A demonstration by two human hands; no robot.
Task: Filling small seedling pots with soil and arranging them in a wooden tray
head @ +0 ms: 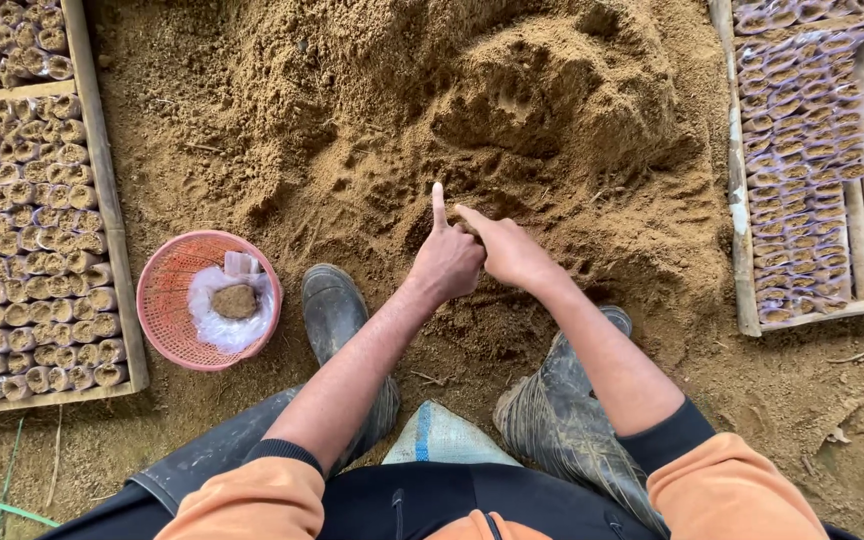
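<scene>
Nearest the body, a folded woven sack (442, 438) lies between two muddy rubber boots (337, 320). Beyond them both bare hands meet over the soil. The left hand (446, 262) is loosely fisted with its index finger pointing straight away; the right hand (512, 252) pinches toward it, and something small seems held between them, though I cannot tell what. The sandy soil heap (542, 100) rises directly ahead of the fingertips, equally near both hands. Left of the grip sits a pink basket (167, 300) holding clear plastic bags; further out, wooden trays of filled seedling bags (22, 250) flank both sides.
</scene>
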